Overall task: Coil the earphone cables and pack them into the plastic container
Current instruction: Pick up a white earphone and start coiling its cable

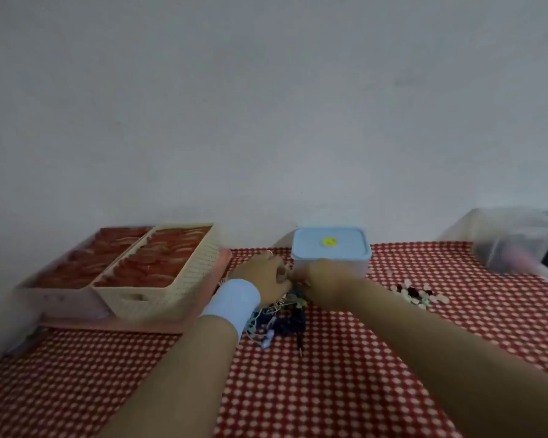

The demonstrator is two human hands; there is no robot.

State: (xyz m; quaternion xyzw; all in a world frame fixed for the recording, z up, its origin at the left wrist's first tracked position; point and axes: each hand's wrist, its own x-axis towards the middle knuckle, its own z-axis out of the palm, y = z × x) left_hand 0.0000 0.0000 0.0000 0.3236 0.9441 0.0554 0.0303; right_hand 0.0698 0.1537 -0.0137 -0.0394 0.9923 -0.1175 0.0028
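Nearest to us, at the middle of the checked surface (329,390), lie the earphone cables (280,322), a loose tangle of dark and pale strands. Our left hand (263,278) curls its fingers (282,287) round the tangle's top strands; the right hand (326,279) meets it, and we cannot tell how its fingers lie. Just behind stands the plastic container (331,252), its pale blue lid on. At the far left edge a cream basket (171,279) holds reddish pieces.

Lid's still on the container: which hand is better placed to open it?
Probably the right hand: it sits directly before the container, while the left hand is off to its side above the cable tangle.
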